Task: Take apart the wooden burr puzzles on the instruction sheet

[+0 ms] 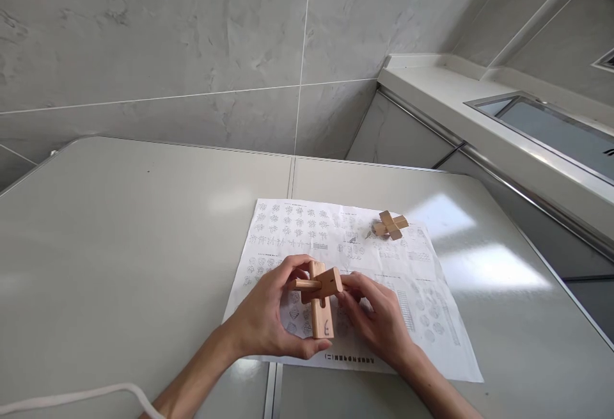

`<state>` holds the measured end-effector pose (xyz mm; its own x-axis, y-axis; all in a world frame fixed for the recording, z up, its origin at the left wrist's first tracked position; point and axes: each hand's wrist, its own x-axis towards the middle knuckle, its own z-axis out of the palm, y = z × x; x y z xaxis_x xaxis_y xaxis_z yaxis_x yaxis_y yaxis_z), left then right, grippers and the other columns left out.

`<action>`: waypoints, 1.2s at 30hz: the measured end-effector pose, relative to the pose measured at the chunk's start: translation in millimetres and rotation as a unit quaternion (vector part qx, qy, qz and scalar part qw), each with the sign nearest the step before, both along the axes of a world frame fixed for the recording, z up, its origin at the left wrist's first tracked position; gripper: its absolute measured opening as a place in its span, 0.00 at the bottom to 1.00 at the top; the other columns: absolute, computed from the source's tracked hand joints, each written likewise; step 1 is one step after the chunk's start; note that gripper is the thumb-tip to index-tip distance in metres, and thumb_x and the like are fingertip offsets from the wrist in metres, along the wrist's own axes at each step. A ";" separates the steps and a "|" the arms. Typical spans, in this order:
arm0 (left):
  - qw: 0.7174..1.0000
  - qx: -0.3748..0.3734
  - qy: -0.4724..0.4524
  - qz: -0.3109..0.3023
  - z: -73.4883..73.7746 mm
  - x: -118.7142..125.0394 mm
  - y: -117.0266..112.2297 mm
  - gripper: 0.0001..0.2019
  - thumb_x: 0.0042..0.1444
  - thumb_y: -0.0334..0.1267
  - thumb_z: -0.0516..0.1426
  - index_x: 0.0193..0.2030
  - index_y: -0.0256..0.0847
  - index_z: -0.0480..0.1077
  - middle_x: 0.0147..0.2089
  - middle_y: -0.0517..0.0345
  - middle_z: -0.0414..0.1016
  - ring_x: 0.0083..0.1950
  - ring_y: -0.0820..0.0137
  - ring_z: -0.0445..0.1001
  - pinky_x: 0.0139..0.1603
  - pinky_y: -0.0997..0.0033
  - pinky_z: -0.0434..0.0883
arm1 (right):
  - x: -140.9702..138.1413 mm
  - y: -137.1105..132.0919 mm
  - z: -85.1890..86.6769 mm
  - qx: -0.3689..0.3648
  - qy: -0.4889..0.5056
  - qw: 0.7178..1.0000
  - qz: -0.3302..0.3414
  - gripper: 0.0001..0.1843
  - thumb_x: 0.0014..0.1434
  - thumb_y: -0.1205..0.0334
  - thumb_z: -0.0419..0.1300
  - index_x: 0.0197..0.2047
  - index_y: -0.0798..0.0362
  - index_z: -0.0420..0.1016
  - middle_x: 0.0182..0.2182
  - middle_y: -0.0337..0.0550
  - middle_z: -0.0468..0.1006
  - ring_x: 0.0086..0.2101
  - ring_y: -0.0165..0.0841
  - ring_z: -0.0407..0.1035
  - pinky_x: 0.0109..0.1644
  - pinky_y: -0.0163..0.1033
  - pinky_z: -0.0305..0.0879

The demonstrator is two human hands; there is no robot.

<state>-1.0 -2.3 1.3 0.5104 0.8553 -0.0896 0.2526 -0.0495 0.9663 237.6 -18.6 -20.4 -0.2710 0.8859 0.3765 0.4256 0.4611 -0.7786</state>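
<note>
Between both hands sits a wooden interlocking puzzle [322, 316], made of a few light-brown bars crossing one another, with dark marks on some faces. My left hand [274, 316] grips the upright bar, fingers at its top end and thumb at its bottom end. At the right side, my right hand [377, 316] pinches the end of a crosswise bar between thumb and fingers. The puzzle is held above a white printed sheet [300, 243] covered in small diagrams. How the bars meet inside is hidden.
Near the sheet's far right corner lies another small crossed wooden puzzle [391, 225]. The grey folding table [144, 233] has a seam down its middle. A white cable [96, 393] runs at the lower left. A tiled wall [192, 41] and a white counter [432, 86] stand beyond.
</note>
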 end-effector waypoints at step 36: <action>0.963 0.126 -0.021 0.236 -5.7 0.6 0.0 0.33 0.59 0.46 0.65 0.70 0.51 0.62 0.69 0.47 0.70 0.68 0.51 0.73 0.69 0.44 0.71 | 5.5 3.6 -9.0 0.167 -0.089 0.979 -0.081 0.07 0.75 0.71 0.61 0.52 0.52 0.77 0.30 0.38 0.80 0.21 0.26 0.67 0.25 0.33 0.63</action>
<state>-0.4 -2.3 -4.3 0.0586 0.9847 0.1640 0.2654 -0.1737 0.9484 243.1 -15.0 -29.5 -0.2253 0.7583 0.6118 0.6293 0.5926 -0.5027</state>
